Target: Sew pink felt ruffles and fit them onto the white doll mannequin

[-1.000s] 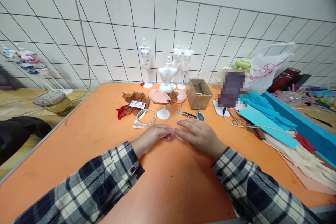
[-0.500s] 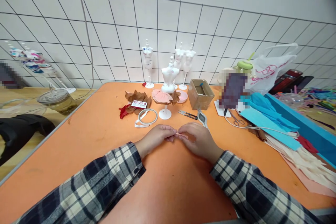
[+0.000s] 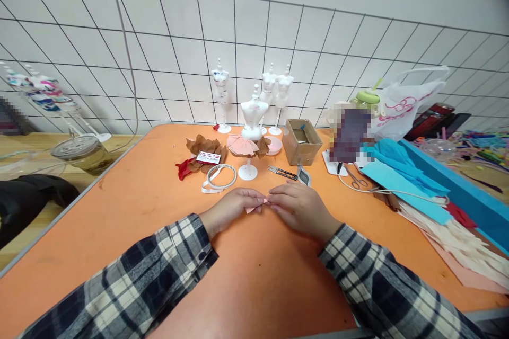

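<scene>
My left hand (image 3: 234,205) is closed, thumb and fingers pinching a small piece of pink crepe paper (image 3: 250,210) that shows beneath the fingertips. Opposite it, my right hand (image 3: 300,206) is also closed, fingertips pressed on the paper's other end; most of the piece is hidden. Just beyond my hands stands a small white dress form (image 3: 253,114) wearing a ruffled skirt of pink (image 3: 240,145) and brown paper. A thin roll of white tape (image 3: 210,180) lies beyond my left hand. Black-handled thread snips (image 3: 284,172) lie beyond my right.
Crumpled brown paper (image 3: 202,144) with a label card lies at the back left. More white dress forms (image 3: 220,85) stand along the tiled wall. To the right are a cardboard box (image 3: 303,144), scissors (image 3: 358,183), a cable and stacked coloured paper (image 3: 405,190).
The pink paper has shifted and now shows under my left fingertips. My right fingers have drawn closer together. The whole view has moved slightly.
</scene>
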Tool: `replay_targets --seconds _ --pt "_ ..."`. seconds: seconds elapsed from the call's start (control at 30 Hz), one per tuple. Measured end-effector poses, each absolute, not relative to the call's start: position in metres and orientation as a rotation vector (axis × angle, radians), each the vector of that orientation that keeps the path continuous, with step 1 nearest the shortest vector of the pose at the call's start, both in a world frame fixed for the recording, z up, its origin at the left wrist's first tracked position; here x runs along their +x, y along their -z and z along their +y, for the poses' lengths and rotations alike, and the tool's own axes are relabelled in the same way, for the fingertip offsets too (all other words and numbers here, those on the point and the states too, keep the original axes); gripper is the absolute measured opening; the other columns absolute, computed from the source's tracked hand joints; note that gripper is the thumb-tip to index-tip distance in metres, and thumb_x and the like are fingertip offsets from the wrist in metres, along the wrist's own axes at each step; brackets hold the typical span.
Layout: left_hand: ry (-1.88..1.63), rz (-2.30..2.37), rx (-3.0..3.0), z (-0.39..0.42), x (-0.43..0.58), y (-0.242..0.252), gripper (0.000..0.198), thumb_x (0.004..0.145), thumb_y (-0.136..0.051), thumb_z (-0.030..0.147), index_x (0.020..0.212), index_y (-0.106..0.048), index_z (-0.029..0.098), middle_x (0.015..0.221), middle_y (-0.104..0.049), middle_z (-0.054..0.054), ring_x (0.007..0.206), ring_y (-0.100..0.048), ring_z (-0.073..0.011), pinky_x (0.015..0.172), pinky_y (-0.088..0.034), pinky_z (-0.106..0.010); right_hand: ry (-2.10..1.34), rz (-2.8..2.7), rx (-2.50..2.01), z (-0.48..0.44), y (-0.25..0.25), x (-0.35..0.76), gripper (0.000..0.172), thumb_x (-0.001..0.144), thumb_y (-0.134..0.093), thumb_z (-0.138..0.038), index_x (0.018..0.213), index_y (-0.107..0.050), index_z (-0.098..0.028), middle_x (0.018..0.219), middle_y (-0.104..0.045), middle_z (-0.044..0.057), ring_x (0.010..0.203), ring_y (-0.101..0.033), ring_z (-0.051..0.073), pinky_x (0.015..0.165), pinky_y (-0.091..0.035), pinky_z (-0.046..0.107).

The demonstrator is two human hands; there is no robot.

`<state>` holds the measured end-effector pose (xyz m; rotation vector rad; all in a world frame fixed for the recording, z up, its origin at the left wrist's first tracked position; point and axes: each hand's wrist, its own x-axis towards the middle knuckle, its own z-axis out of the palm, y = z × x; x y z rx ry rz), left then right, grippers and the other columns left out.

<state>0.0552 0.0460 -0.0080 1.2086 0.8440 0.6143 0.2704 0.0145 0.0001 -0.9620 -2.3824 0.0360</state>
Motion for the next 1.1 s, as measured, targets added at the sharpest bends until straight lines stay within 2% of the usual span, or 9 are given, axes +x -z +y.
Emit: replay_targets --seconds 0.27,0.4,0.5,0.6,0.67,0.8,0.87,0.97,1.1 --pt "-0.683 0.717 0.86 0.052 0.048 -0.001 0.014 0.069 -0.071 0.017 0.08 -0.075 0.009 0.07 -0.059 -0.005 0.061 -0.045 -0.0107 0.062 -0.037 -0.026 0.16 -2.341 -1.005 0.007 -0.01 0.265 0.05 0.092 -0.044 -0.014 0.14 -0.043 -0.026 0.139 -0.053 0.01 0.125 -0.051 0.027 0.115 -0.013 0.062" --pt "-0.74 0.696 0.787 0.051 0.049 0.002 0.01 0.073 -0.07 0.018 0.078 -0.073 0.01 0.065 -0.056 -0.003 0.063 -0.048 -0.011 0.062 -0.038 -0.024 -0.24 -1.974 -1.13 0.007 0.0 0.259 0.065 0.087 -0.048 -0.016 0.149 -0.026 -0.021 0.141 -0.049 0.014 0.122 -0.053 0.026 0.107 -0.038 0.052" --pt "-0.642 0.634 0.724 0.046 0.051 0.002 0.015 0.075 -0.071 0.021 0.084 -0.073 0.009 0.073 -0.061 -0.005 0.071 -0.054 -0.0123 0.072 -0.043 -0.026 -0.844 -1.769 -1.075 0.012 0.009 0.257 0.062 0.084 -0.057 -0.025 0.143 -0.036 -0.022 0.133 -0.055 0.013 0.114 -0.058 0.023 0.093 -0.051 0.041" --pt "-0.572 0.602 0.737 0.039 0.056 0.001 0.018 0.078 -0.07 0.022 0.089 -0.073 0.008 0.079 -0.063 -0.007 0.075 -0.054 -0.0126 0.077 -0.043 -0.026 -1.186 -1.645 -1.017 0.016 0.011 0.256 0.038 0.083 -0.063 -0.037 0.116 -0.061 -0.02 0.113 -0.067 0.011 0.103 -0.064 0.022 0.09 -0.052 0.038" --pt "-0.572 0.612 0.729 0.036 0.057 0.001 0.017 0.079 -0.07 0.022 0.088 -0.072 0.008 0.071 -0.059 -0.004 0.069 -0.052 -0.0111 0.073 -0.043 -0.025 -1.21 -1.57 -1.076 0.017 0.009 0.255 0.03 0.082 -0.064 -0.043 0.101 -0.066 -0.019 0.099 -0.07 0.009 0.092 -0.067 0.02 0.084 -0.054 0.036" --pt "-0.565 0.631 0.717 0.037 0.057 0.002 0.016 0.077 -0.073 0.023 0.085 -0.072 0.009 0.06 -0.052 0.0 0.062 -0.049 -0.0095 0.065 -0.043 -0.024 -1.257 -1.531 -1.075 0.017 0.007 0.257 0.05 0.073 -0.074 -0.041 0.117 -0.061 -0.021 0.106 -0.068 0.009 0.093 -0.066 0.02 0.075 -0.055 0.032" --pt "-0.569 0.633 0.721 0.038 0.056 0.004 0.017 0.077 -0.074 0.025 0.085 -0.072 0.009 0.06 -0.053 0.0 0.062 -0.051 -0.0099 0.066 -0.044 -0.024 -1.279 -1.529 -1.056 0.018 0.008 0.258 0.044 0.072 -0.075 -0.041 0.109 -0.065 -0.02 0.102 -0.069 0.008 0.09 -0.066 0.019 0.077 -0.055 0.031" --pt "-0.557 0.707 0.786 0.038 0.056 0.005 0.026 0.077 -0.074 0.033 0.089 -0.073 0.01 0.072 -0.065 -0.006 0.07 -0.058 -0.0135 0.073 -0.047 -0.027 -1.187 -1.617 -1.096 0.022 0.011 0.261 0.026 0.079 -0.067 -0.042 0.09 -0.072 -0.019 0.088 -0.071 0.006 0.076 -0.065 0.017 0.072 -0.053 0.031" --pt "-0.624 0.871 1.046 0.036 0.061 0.006 0.042 0.079 -0.066 0.049 0.088 -0.074 0.008 0.089 -0.072 -0.014 0.084 -0.064 -0.0207 0.08 -0.047 -0.032 -1.009 -1.748 -1.147 0.026 0.013 0.266 0.024 0.083 -0.062 -0.039 0.083 -0.073 -0.019 0.083 -0.071 0.006 0.07 -0.063 0.016 0.067 -0.05 0.029"
